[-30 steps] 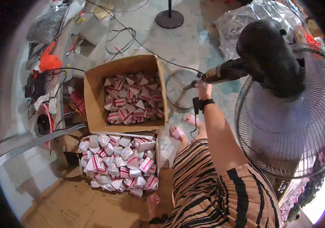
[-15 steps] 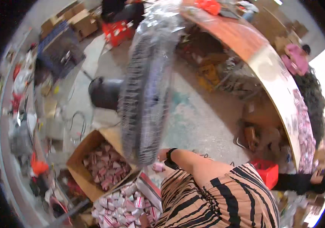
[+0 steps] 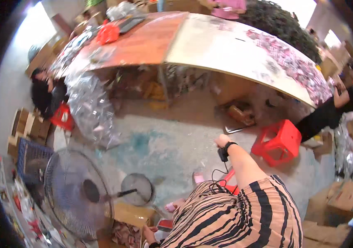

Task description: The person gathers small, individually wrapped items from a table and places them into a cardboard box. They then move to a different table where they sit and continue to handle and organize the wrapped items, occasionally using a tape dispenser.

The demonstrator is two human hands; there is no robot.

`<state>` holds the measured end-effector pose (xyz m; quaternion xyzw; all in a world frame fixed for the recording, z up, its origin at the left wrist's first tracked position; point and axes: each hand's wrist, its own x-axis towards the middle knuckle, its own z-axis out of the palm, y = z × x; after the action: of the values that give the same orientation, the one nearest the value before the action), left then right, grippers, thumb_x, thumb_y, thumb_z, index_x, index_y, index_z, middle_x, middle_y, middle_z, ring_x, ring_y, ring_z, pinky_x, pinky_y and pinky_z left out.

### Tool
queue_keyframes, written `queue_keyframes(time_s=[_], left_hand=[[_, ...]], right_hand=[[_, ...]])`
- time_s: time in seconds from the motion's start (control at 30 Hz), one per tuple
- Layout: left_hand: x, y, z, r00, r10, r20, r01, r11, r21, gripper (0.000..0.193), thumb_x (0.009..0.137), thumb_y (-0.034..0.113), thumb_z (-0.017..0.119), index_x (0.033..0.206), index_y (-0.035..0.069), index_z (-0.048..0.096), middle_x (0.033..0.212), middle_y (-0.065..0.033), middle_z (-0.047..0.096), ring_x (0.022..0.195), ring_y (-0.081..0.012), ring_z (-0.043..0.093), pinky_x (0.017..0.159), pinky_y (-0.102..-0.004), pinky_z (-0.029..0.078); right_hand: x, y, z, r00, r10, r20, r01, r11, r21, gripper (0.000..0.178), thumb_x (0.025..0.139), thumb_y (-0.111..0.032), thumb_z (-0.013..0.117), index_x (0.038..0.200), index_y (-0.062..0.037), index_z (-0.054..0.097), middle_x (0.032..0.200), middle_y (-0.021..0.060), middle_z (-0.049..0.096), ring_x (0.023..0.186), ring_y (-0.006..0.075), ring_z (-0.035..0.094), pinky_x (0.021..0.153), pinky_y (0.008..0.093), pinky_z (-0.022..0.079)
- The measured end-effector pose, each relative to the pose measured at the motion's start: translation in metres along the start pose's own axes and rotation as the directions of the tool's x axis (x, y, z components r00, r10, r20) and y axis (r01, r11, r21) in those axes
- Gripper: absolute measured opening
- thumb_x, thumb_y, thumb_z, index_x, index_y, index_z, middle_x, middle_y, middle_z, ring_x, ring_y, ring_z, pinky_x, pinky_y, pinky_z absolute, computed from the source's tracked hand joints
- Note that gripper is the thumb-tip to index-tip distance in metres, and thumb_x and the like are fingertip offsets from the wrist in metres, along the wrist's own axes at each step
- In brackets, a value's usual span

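Observation:
My right arm reaches forward over the floor, and a dark band with a small box circles its wrist. The right hand [image 3: 222,140] hangs above the floor to the left of a red plastic stool [image 3: 277,142]; its fingers are blurred and partly hidden. A thin black cord [image 3: 214,175] runs from near that wrist down to my striped clothing. Low in the picture, my left hand [image 3: 149,233] has its fingers apart beside an open carton [image 3: 132,214]. Pink and white pieces [image 3: 126,234] lie in the carton. I see nothing held in the left hand.
A caged standing fan [image 3: 77,194] and its round base [image 3: 137,189] are at lower left. A long table [image 3: 209,37] bears pink-white pieces [image 3: 292,58] ahead. Clear plastic [image 3: 90,105] hangs at its left. One person sits far left; another in black is at right. Cartons [image 3: 345,196] stand lower right.
My view has swung to the right, so the fan has shifted from the middle to the lower left. My right arm now extends farther forward. The left hand has come into view.

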<state>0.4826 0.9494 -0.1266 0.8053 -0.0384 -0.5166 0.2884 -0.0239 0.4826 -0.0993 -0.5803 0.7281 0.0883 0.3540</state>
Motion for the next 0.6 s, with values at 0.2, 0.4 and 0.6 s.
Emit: queue_keyframes(time_s=[0.2,0.4,0.6], left_hand=[[0.021,0.090,0.061,1.000,0.022,0.013,-0.022,0.999,-0.037,0.024,0.085,0.019,0.047,0.071,0.001,0.053,0.065,-0.0119,0.056,0.047,-0.0195,0.051,0.042,-0.0329,0.042],[0.085,0.140,0.103,0.764,0.257,0.592,-0.552,0.736,0.392,0.022,0.079,0.016,0.055,0.065,0.001,0.050,0.066,-0.0056,0.049,0.050,-0.0211,0.048,0.046,-0.0366,0.043],[0.115,0.288,0.145,0.354,0.044,0.934,-0.845,-0.412,0.340,0.022,0.080,0.024,0.055,0.086,0.003,0.059,0.072,-0.0086,0.057,0.052,-0.0216,0.054,0.044,-0.0331,0.044]], right_hand=[[-0.015,0.256,0.023,0.919,0.324,-0.223,-0.300,0.944,0.135,0.019,0.074,-0.018,0.060,0.087,-0.0065,0.068,0.086,0.0159,0.065,0.083,0.0282,0.064,0.072,0.0391,0.050],[-0.097,0.424,0.099,0.885,0.425,-0.190,-0.277,0.809,0.518,0.014,0.070,-0.012,0.067,0.082,-0.0044,0.068,0.073,0.0069,0.065,0.065,0.0175,0.061,0.062,0.0334,0.049],[-0.142,0.361,0.145,0.896,0.441,0.053,-0.325,0.570,0.755,0.023,0.067,-0.017,0.071,0.086,-0.0034,0.069,0.076,0.0062,0.066,0.068,0.0163,0.060,0.065,0.0310,0.048]])
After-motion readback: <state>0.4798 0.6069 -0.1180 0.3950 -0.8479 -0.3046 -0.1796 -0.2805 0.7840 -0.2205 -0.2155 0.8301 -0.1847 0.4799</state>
